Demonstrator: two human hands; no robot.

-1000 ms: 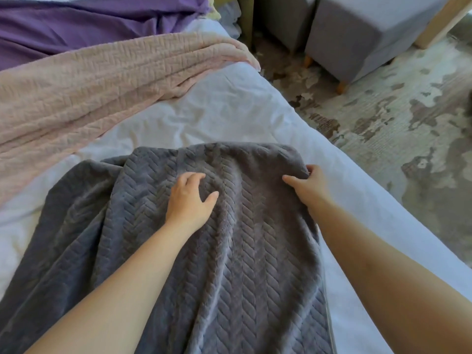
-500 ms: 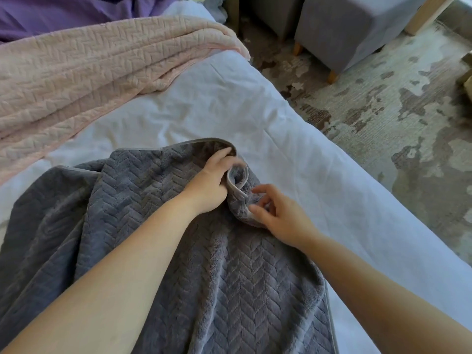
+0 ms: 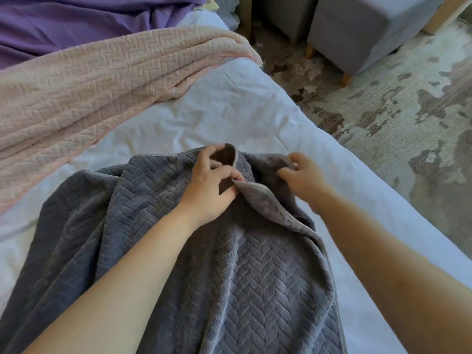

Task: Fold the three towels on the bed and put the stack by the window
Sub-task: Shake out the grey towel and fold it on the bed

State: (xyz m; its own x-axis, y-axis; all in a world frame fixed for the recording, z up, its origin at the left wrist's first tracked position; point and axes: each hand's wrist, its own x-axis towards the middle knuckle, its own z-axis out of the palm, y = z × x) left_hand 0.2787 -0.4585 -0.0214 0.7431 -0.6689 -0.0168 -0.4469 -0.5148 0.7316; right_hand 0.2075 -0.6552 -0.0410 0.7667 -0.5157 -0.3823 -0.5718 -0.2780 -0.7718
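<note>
Head view, grey towel edge pinched between left hand fingers, right hand gripping corner

Fig. 1. Head view, as I read it from my remote station. Left grip and right grip: bare hands, rounded knuckles, soft outlines. Left forearm and right forearm: uncovered to the picture's lower edge; anything worn higher up lies outside my view.

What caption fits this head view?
Left hand and right hand pinch the far edge of the grey towel on the bed.
</note>
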